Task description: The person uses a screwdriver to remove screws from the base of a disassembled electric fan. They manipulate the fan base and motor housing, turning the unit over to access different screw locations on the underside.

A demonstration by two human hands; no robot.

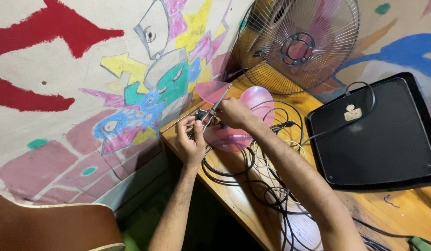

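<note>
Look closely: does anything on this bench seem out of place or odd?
Yes. The pink fan blade lies loose on the bench, while the wire guard leans against the wall. Black cables sprawl tangled across the wood.

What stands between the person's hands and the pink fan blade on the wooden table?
Nothing visible does. The right hand and left hand are already at the hub of the pink fan blade, holding a thin metal tool there. The black cables lie nearer the person.
</note>
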